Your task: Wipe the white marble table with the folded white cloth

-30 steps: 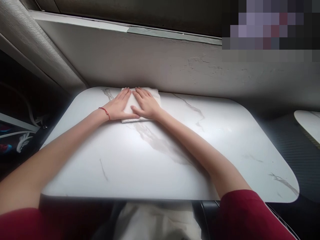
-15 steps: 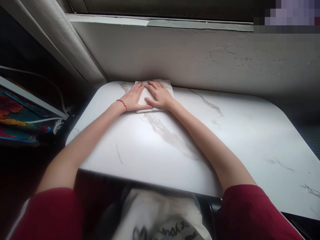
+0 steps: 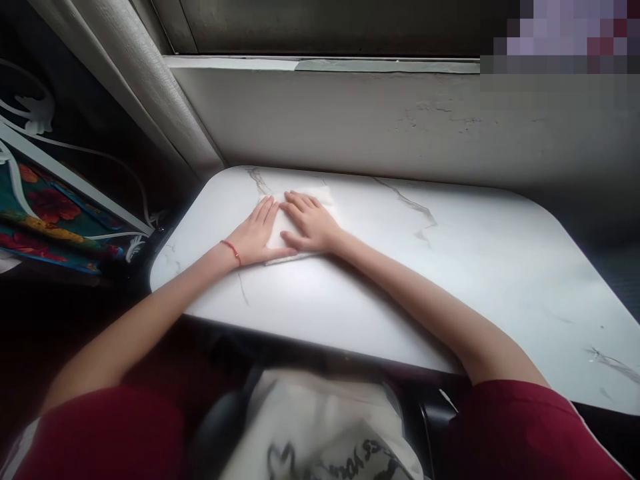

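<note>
A folded white cloth [image 3: 320, 195] lies flat on the white marbled tabletop [image 3: 395, 267], left of its middle. On the cloth's left part rests my left hand [image 3: 257, 237], palm down, fingers stretched and thumb pointing right. A thin red bracelet [image 3: 233, 253] circles that wrist. My right hand [image 3: 310, 223] presses flat on the cloth's right side with its fingers spread. The two hands are close together, their thumbs almost meeting. Parts of the cloth are hidden under both palms.
Behind the table stands a pale wall [image 3: 350, 120] with peeling paint, below a ledge [image 3: 250, 63]. A curtain [image 3: 145, 73] hangs at the back left. At the left are a white metal frame [image 3: 80, 177] and a colourful flowered fabric [image 3: 50, 213].
Both hands and the cloth have slid toward me, away from the table's back edge. The camera view has shifted slightly too.
</note>
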Demonstrator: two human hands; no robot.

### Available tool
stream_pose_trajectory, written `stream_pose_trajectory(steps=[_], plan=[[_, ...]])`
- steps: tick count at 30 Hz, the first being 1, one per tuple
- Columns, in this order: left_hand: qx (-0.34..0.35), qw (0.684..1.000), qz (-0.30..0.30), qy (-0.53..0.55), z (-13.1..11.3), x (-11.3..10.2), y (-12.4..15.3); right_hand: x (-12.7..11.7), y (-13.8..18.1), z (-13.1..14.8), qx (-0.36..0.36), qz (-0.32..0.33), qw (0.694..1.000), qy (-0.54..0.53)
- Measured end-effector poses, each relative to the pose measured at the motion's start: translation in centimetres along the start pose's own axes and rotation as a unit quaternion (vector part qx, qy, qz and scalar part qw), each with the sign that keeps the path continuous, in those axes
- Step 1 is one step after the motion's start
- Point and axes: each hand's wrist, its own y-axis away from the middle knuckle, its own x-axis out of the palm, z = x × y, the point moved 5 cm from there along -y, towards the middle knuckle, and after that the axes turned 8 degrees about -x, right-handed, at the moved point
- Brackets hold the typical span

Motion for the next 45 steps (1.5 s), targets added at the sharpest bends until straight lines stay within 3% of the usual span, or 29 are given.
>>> stream_pose_trajectory(steps=[8, 13, 19, 24, 30, 39, 45], plan=[[-0.002, 1.0, -0.012, -0.007, -0.3, -0.2, 7.7, 0.0, 1.6, 8.2, 0.018, 0.003, 1.0, 0.002], [0.007, 1.0, -0.017, 0.002, 1.6, -0.4, 11.8, 0.5, 1.3, 12.8, 0.035, 0.003, 0.999, -0.009], [0.012, 0.999, -0.029, -0.029, 5.1, -1.7, 15.8, 2.3, -2.3, 17.3, 0.026, 0.006, 1.0, 0.006], [-0.051, 0.996, -0.056, -0.053, 8.2, -1.8, 16.5, 4.2, -6.3, 18.2, 0.016, -0.003, 1.0, 0.002], [-0.083, 0.992, -0.08, -0.048, 10.7, -1.4, 11.8, 5.4, -9.9, 14.1, 0.032, 0.013, 0.999, -0.007], [-0.076, 0.994, -0.06, -0.043, 13.6, -2.6, -2.3, 6.5, -14.5, 2.0, 0.09, -0.004, 0.996, 0.012], [-0.076, 0.992, -0.102, -0.001, 14.7, -2.5, -9.3, 6.4, -15.5, -3.8, 0.125, -0.01, 0.992, 0.025]])
